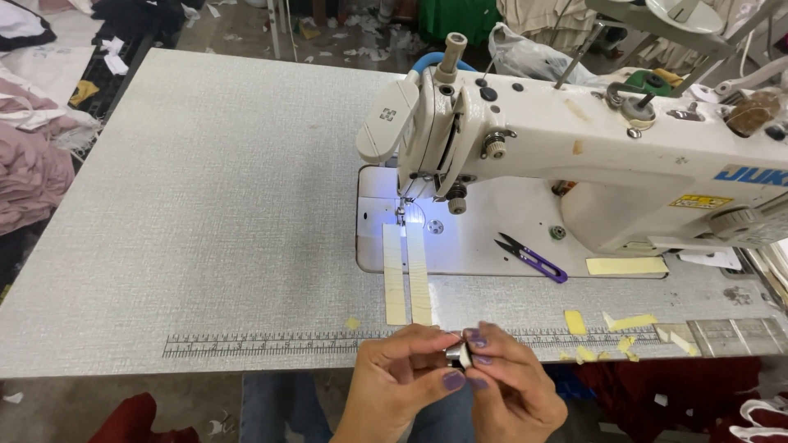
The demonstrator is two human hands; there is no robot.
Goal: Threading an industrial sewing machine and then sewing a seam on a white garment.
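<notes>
Both of my hands meet at the table's near edge, pinching a small round silver metal part (457,354) that looks like a bobbin or bobbin case. My left hand (398,381) grips it with thumb and fingers from the left. From the right, my right hand (509,385) closes its fingertips on the same part. Straight ahead stands a white industrial sewing machine (574,156), its needle area (402,212) lit by a small lamp. Two pale yellow tape strips (406,275) run from the needle plate toward me.
Purple thread snips (532,258) lie on the machine bed. Yellow tape scraps (611,328) and a printed ruler strip (271,343) line the grey tabletop (205,205). Pink fabric (29,164) is piled on the left. Dark red cloth (657,394) hangs below the table edge.
</notes>
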